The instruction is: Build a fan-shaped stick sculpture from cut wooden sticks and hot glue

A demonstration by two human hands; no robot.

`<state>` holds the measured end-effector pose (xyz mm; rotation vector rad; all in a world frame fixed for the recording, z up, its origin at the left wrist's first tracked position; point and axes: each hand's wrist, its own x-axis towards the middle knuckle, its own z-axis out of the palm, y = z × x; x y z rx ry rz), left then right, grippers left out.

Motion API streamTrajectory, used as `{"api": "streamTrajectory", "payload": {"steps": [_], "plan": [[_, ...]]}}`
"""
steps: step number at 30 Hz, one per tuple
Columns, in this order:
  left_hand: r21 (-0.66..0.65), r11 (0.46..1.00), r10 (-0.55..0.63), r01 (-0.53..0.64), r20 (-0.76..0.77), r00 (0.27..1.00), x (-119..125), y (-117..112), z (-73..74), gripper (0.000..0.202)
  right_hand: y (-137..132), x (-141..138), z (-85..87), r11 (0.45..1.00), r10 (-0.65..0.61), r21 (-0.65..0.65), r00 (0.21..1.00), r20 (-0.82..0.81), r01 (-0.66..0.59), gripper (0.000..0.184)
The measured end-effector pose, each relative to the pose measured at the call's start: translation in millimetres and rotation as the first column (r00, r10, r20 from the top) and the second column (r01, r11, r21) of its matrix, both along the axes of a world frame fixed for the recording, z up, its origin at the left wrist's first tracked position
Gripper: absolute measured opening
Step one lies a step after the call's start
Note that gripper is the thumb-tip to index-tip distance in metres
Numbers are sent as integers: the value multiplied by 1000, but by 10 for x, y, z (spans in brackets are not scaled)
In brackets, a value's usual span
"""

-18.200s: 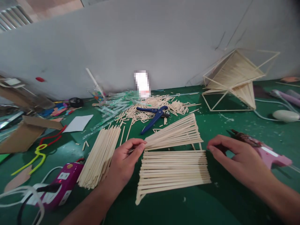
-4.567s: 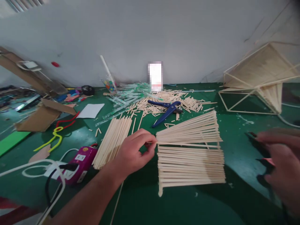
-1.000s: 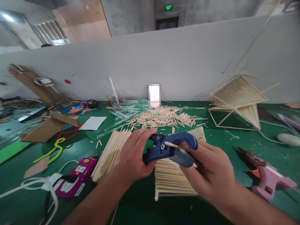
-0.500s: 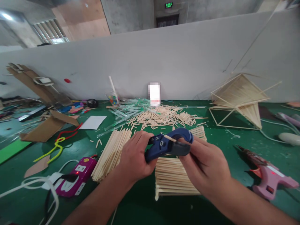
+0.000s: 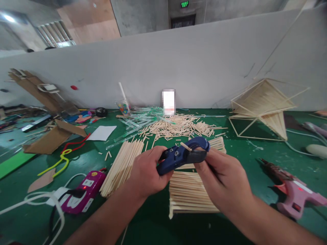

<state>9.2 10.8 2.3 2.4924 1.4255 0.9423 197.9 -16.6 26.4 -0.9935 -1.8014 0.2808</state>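
Observation:
My left hand is wrapped round the handles of a blue cutter, held up above the green table. A thin wooden stick pokes out of the cutter's jaw. My right hand is closed on the cutter's far side, its fingers pinched by the stick. Under both hands lies a flat panel of glued sticks. A loose bundle of long sticks lies just left of my left hand.
A pink glue gun lies at the right. A purple power strip with white cables sits at the lower left. Short stick offcuts are heaped behind. A stick-frame model leans on the grey wall. Cardboard and craft scraps lie left.
Long before, my left hand pressed sticks on the panel and the cutter lay on the table. In the last second both hands hold the cutter, raised slightly and tilted.

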Motion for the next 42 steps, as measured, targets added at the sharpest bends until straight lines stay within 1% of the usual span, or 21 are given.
{"api": "streamTrajectory", "payload": {"steps": [7, 10, 12, 14, 16, 18, 21, 24, 26, 29, 33, 37, 39, 42], "plan": [[-7, 1000, 16, -16, -13, 1000, 2, 12, -20, 18, 21, 3, -23, 997, -39, -62, 999, 2, 39, 24], [27, 999, 22, -22, -2, 1000, 5, 27, -41, 23, 34, 12, -39, 989, -42, -142, 999, -35, 37, 23], [52, 998, 32, -32, 5, 999, 3, 36, -50, 27, 41, 15, -54, 977, -33, -214, 996, -83, 14, 18], [68, 997, 37, -37, 7, 999, -2, 36, -47, 28, 43, 14, -76, 971, -22, -241, 993, -115, -6, 15], [83, 996, 35, -35, 4, 999, -9, 29, -36, 28, 43, 11, -101, 978, -17, -210, 995, -99, -4, 16], [102, 995, 19, -19, 3, 1000, -19, 20, -27, 29, 43, 13, -114, 990, -14, -140, 998, -56, 6, 20], [124, 992, -3, 2, 7, 1000, -37, 17, -29, 30, 52, 33, -95, 997, 36, -63, 999, -30, -38, 25], [147, 989, -25, 22, 19, 1000, -52, 27, -42, 31, 80, 71, -40, 989, 124, -78, 991, -50, -128, 32], [152, 988, -38, 34, 26, 999, -58, 33, -48, 33, 106, 100, -5, 972, 178, -142, 981, -74, -187, 34], [136, 990, -35, 32, 19, 999, -65, 37, -51, 37, 142, 136, 17, 920, 259, -270, 958, -123, -284, 32], [145, 988, -59, 58, 8, 998, -82, 53, -51, 40, 166, 156, 10, 836, 309, -396, 922, -232, -380, 33], [146, 985, -92, 91, 0, 996, -94, 76, -44, 36, 175, 167, 37, 724, 324, -511, 882, -341, -463, 37], [145, 984, -99, 99, -9, 995, -92, 80, -43, 35, 187, 189, 65, 648, 344, -551, 848, -403, -525, 39], [179, 977, -110, 112, -23, 994, -81, 76, -48, 36, 224, 247, 80, 478, 390, -578, 749, -535, -662, 39]]}}
